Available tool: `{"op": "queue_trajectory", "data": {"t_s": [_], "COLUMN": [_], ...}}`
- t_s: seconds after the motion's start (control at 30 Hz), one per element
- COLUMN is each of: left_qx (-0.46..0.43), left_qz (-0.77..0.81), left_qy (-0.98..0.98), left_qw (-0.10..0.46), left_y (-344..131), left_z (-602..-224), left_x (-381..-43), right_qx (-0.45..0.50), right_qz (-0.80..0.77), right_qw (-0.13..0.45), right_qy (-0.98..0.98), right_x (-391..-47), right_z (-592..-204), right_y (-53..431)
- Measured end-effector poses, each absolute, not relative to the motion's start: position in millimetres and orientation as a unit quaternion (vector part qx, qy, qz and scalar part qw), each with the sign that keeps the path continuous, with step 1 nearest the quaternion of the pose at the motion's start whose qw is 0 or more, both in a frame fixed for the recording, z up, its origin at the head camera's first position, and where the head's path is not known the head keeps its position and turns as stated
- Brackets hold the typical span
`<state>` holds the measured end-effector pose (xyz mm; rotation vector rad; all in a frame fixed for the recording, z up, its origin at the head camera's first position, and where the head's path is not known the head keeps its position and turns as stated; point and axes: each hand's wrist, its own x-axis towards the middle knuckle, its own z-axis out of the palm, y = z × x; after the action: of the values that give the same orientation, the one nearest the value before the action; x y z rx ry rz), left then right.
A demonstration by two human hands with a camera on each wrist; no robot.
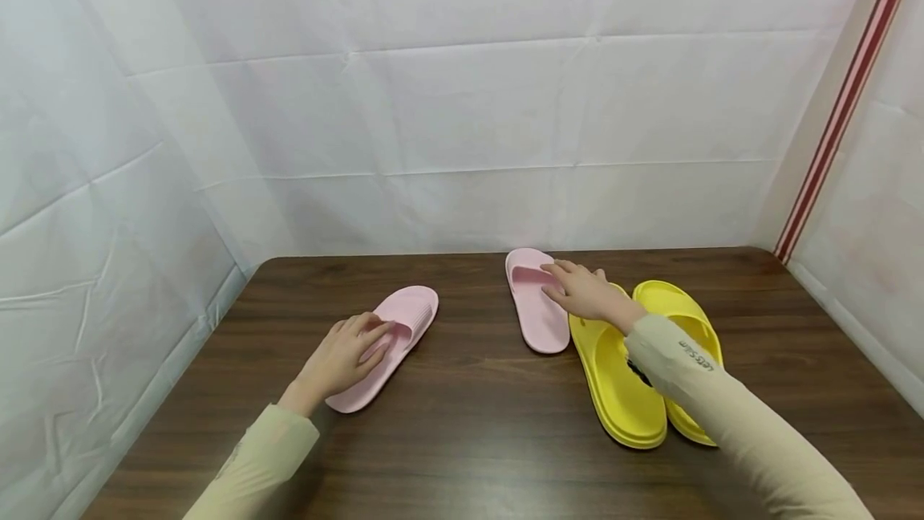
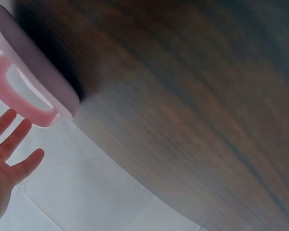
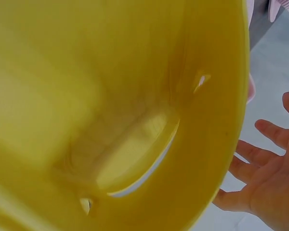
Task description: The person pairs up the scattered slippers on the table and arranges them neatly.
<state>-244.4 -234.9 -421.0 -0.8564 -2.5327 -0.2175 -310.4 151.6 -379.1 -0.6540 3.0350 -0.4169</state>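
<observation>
My left hand (image 1: 342,355) is over a pink slipper (image 1: 413,308) on the left of the table, its fingers loosely extended near the strap opening. In the left wrist view the fingers are spread, apart from that slipper (image 2: 41,70). A second pink slipper (image 1: 543,323) lies near the table's back edge. Above its right side reaches my right hand (image 1: 583,289), fingers extended and holding nothing. Beneath the right wrist lies a yellow slipper (image 1: 626,400), touching another yellow slipper (image 1: 674,297) partly hidden by the sleeve. The nearer yellow slipper (image 3: 111,72) fills most of the right wrist view.
All the slippers lie on a dark brown wood-grain table (image 1: 462,440) with rounded back corners. White cloth (image 1: 462,111) hangs behind it and along both sides. A red-striped band (image 1: 840,115) runs down the right back corner.
</observation>
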Motion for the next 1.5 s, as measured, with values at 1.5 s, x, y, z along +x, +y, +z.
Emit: {"op": "queue_trajectory", "data": {"t_s": [1.5], "left_qx": [-0.313], "left_qz": [-0.069], "left_qy": [-0.932], "left_qw": [0.171], "left_y": [-231], "left_z": [-412], "left_x": [-251], "right_qx": [-0.157], "right_qz": [-0.094], "right_qw": [0.075], "right_qy": [0.98], "right_x": [-332], "right_z": [-397], "right_y": [114]}}
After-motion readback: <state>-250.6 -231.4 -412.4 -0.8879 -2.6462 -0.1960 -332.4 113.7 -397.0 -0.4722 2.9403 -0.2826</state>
